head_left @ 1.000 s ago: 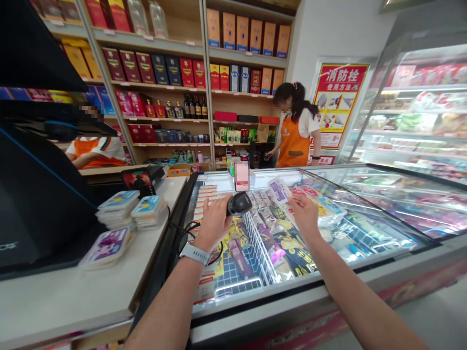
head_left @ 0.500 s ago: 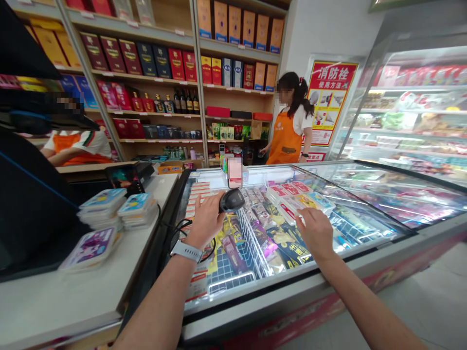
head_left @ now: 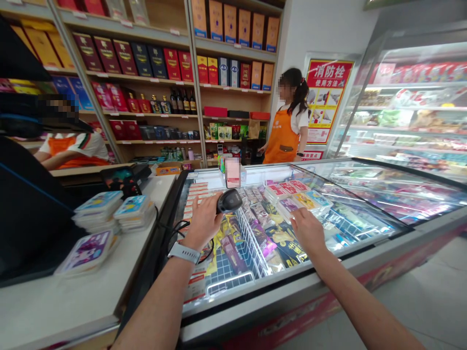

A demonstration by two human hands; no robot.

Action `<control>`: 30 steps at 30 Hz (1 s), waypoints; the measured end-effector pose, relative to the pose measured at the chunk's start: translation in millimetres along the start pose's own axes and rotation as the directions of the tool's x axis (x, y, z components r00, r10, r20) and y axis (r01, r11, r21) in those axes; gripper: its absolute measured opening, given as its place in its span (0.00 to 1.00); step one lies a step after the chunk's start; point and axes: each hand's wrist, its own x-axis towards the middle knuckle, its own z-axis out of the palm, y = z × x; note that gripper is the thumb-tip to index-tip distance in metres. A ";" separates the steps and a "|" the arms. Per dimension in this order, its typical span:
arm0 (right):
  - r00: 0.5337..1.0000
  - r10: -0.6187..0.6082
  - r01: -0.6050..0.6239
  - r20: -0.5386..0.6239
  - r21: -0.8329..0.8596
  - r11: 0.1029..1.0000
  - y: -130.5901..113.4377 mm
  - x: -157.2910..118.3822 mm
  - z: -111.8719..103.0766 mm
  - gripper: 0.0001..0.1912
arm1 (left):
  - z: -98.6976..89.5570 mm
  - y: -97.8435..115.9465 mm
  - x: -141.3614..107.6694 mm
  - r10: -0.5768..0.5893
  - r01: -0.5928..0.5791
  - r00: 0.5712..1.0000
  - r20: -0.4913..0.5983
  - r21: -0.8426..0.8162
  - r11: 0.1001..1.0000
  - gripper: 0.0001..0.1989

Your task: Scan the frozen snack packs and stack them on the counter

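My left hand (head_left: 205, 221), with a pale watch strap at the wrist, is closed around a black barcode scanner (head_left: 229, 200). The scanner's head points right, over the freezer glass, and a black cable (head_left: 178, 232) loops below. Fingers curled, my right hand (head_left: 308, 231) is at the near edge of a flat plastic box with a purple label (head_left: 289, 204); its fingertips are partly hidden. Beside and behind that box, on the glass, lie similar boxes with a yellow label (head_left: 305, 200), a blue label (head_left: 318, 196) and red labels (head_left: 285, 187).
The chest freezer (head_left: 255, 304) holds packaged goods in wire baskets under glass. At left, a counter (head_left: 87, 291) bears stacked plastic boxes (head_left: 133, 211) and a dark monitor. A phone (head_left: 232, 174) stands at the freezer's back. Two people in orange aprons (head_left: 280, 136) are beyond.
A red-and-white face of the box at my right hand showed before; now a purple label shows there. My right hand has shifted slightly left. My left hand still holds the scanner.
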 end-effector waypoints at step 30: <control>0.976 -0.041 0.141 -0.213 0.481 0.865 -59.8 42.8 -18.4 0.15 | -10.8 10.2 -10.0 -0.021 0.022 1.000 0.007 -0.084 0.996 0.27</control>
